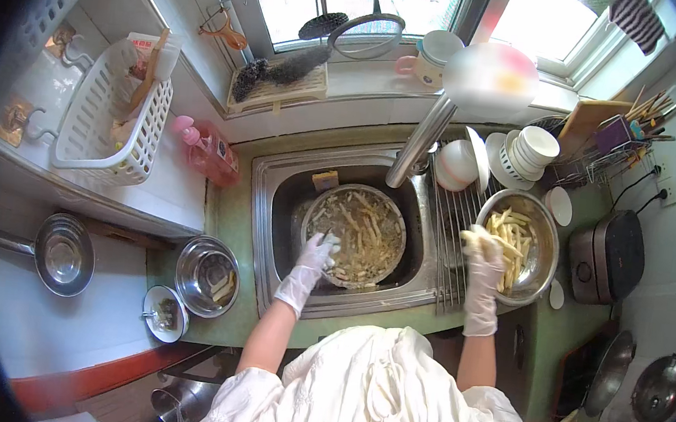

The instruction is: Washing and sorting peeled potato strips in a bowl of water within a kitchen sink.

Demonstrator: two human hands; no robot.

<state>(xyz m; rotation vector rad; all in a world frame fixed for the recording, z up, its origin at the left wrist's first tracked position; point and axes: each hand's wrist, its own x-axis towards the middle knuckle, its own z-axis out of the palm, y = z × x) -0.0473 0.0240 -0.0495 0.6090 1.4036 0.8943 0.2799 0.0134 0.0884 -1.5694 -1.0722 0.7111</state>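
Observation:
My left hand [318, 254], in a thin whitish glove, is over the near left part of a round basin [306, 215] in the sink. A thin dark object [328, 232] sticks out from its curled fingers, too small to identify. Cloudy water in the basin holds long pale food pieces [367, 221] and many small scraps. On the right, my gloved right hand [484, 258] grips several pale yellow food sticks [475, 235] at the left rim of a stainless steel bowl [547, 255]. More such sticks [510, 224] lie inside that bowl.
The faucet [421, 140] leans over the sink [259, 215]. Stacked bowls [533, 150] stand behind the metal rack [450, 246]. At left are a smaller steel bowl [186, 263], a white bowl [152, 303] and a pink pump bottle [212, 156]. A black appliance [608, 255] stands right.

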